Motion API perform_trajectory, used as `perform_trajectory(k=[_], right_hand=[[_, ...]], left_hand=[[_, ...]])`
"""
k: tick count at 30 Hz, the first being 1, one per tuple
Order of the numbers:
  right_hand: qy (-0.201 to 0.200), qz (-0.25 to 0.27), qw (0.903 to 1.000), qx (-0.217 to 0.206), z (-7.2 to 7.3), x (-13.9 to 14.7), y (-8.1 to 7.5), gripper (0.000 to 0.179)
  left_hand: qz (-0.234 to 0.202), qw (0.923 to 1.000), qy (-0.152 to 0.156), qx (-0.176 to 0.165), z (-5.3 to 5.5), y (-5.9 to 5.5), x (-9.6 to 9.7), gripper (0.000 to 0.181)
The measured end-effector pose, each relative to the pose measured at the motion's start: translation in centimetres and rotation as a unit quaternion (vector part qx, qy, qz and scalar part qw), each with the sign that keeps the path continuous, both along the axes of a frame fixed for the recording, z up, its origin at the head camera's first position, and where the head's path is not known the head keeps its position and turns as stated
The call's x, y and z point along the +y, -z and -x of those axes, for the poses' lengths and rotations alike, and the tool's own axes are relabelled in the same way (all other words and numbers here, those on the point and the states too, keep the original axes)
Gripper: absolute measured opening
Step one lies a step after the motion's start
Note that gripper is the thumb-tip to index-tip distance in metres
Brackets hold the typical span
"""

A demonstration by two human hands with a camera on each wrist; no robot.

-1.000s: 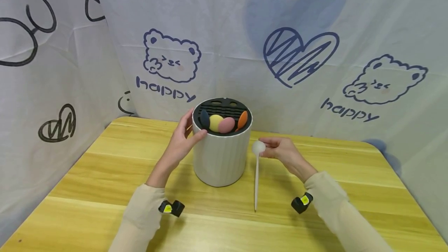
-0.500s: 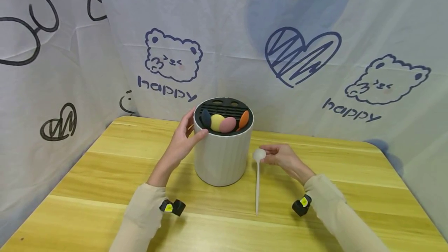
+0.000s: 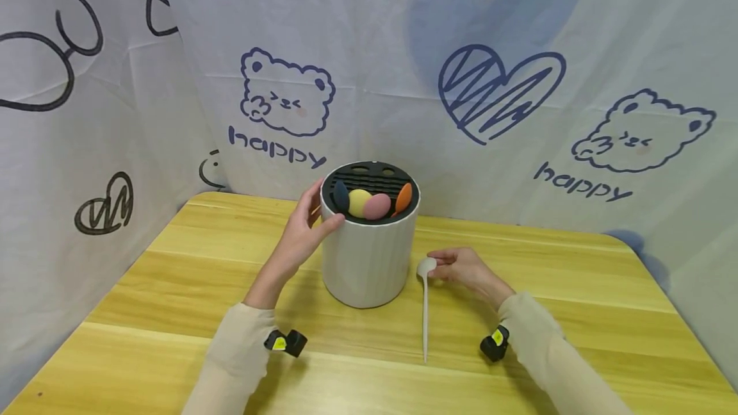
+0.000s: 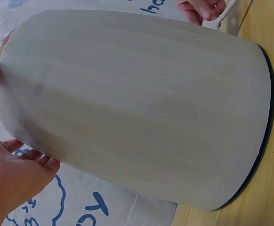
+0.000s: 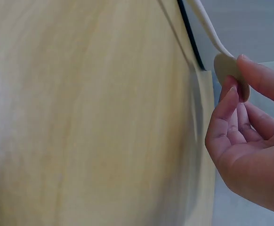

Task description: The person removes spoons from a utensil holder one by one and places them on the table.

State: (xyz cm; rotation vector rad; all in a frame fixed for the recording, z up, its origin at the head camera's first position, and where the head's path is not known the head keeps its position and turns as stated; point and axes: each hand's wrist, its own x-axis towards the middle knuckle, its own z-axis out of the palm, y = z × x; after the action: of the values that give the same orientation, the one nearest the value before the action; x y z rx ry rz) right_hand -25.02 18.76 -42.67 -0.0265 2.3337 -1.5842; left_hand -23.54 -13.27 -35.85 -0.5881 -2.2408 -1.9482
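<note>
The left hand [image 3: 295,235] holds the white container [image 3: 366,268]; the right hand [image 3: 468,272] pinches a pale spoon [image 3: 425,266]. Lower parts of coloured utensils [image 3: 377,207] are hidden.

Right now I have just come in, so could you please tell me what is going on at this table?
A person holds a white container near its top with the left hand; it stands upright on the wooden table. The right hand pinches a white spoon by its round head, just right of the container, its handle toward the person. Four coloured utensil heads show at the container's black top.
</note>
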Motion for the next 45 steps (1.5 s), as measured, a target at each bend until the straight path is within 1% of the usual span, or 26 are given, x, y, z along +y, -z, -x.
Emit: perform_trajectory(k=[11,18,24,30,35,38,43,45], right_hand=[[0.004,-0.015,0.9999,-0.007,-0.1,0.0,0.9,0.045],[-0.016,-0.017,0.9996,0.012,-0.5,0.0,0.9,0.046],[-0.019,-0.027,0.9990,0.031,-0.4,0.1,1.2,0.045],[-0.013,-0.036,0.9984,0.041,-0.6,-0.2,1.1,0.043],[-0.009,-0.027,0.9983,0.051,-0.6,-0.3,1.1,0.043],[-0.008,-0.024,0.9984,0.050,-0.6,-0.3,1.1,0.044],[0.000,-0.034,0.9983,0.046,-0.5,-0.2,0.8,0.044],[0.002,-0.043,0.9976,0.055,-0.4,0.0,0.5,0.043]], left_hand=[[-0.002,1.0000,0.000,0.003,0.0,0.1,0.1,0.077],[-0.010,0.9999,0.003,0.003,0.0,0.2,0.0,0.077],[-0.009,1.0000,0.003,0.002,0.0,0.1,0.1,0.078],[-0.008,0.9999,0.006,0.003,0.0,0.2,0.0,0.081],[-0.008,0.9999,0.006,0.006,0.0,0.2,-0.1,0.081],[-0.008,0.9999,0.006,0.006,0.0,0.2,-0.1,0.081],[-0.007,0.9999,0.006,0.007,0.0,0.2,0.0,0.080],[-0.007,0.9999,0.007,0.008,0.0,0.2,0.1,0.080]])
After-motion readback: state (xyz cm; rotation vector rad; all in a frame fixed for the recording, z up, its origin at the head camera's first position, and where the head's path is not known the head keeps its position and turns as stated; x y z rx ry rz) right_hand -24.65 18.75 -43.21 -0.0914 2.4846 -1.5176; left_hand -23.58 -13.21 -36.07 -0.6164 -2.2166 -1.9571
